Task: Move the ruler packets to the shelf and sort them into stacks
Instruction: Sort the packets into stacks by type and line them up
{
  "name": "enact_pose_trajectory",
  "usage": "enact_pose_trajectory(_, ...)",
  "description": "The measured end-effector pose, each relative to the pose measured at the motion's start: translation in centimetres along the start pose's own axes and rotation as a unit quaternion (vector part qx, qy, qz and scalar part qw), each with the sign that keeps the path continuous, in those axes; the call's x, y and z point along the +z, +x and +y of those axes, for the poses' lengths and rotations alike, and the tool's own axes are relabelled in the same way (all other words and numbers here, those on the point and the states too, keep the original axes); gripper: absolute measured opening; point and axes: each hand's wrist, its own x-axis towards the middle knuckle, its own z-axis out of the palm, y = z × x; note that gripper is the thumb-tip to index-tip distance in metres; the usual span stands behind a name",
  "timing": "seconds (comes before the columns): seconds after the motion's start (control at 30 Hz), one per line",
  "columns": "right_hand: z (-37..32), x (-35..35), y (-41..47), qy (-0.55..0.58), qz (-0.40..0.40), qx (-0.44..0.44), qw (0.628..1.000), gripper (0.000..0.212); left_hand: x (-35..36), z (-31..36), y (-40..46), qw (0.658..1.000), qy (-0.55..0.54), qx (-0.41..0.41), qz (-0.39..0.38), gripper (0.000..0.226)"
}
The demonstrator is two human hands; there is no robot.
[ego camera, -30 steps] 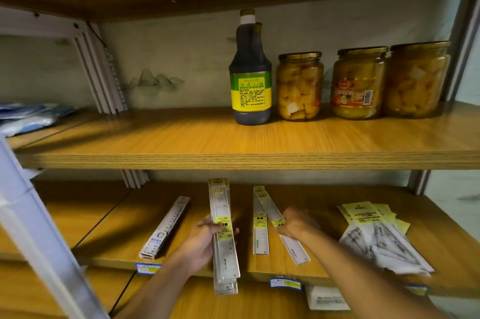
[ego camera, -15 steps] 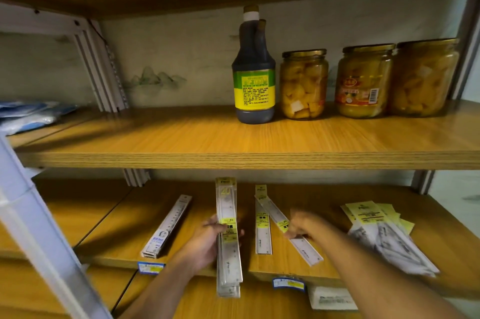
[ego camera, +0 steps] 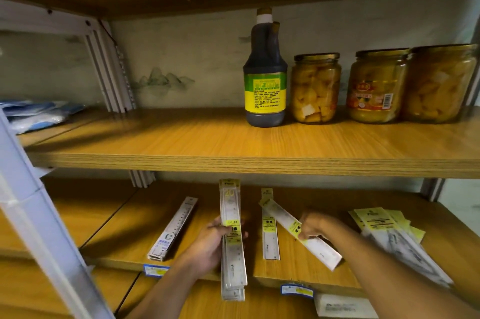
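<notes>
The left hand (ego camera: 211,246) gripped a bundle of long ruler packets (ego camera: 232,238), its fingers curled round the middle, the bundle standing lengthwise over the lower shelf (ego camera: 124,243) with its near end past the front edge. The right hand (ego camera: 315,226) pinched a single slanted packet (ego camera: 301,233) that lay across another packet (ego camera: 270,230) flat on the shelf, between a stack of rulers (ego camera: 172,230) at the left and a loose pile of packets (ego camera: 392,235) at the right. On the upper shelf (ego camera: 181,144) stood a dark bottle (ego camera: 265,79) beside three jars (ego camera: 381,85).
</notes>
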Motion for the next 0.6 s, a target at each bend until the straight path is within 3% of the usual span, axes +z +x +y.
enact_pose_trajectory(0.17,0.1,-0.2,-1.5,0.226,0.045,-0.054,0.971,0.046,0.2,0.3,0.4,1.0,-0.003,0.005,0.011,0.038)
enact_pose_trajectory(0.37,-2.4,0.8,-3.9,0.501,-0.001,-0.113,0.858,0.028,1.4,-0.1,0.5,0.999,0.002,-0.002,0.041,0.034)
enact_pose_trajectory(0.47,-4.3,2.3,-4.5,0.52,-0.01,-0.144,0.842,0.022,2.8,-0.7,0.6,1.0,0.016,0.007,0.023,0.036)
enact_pose_trajectory(0.6,-5.1,3.3,-4.8,0.464,0.066,-0.13,0.874,0.027,3.8,-0.8,0.2,1.0,-0.01,0.001,0.006,0.03)
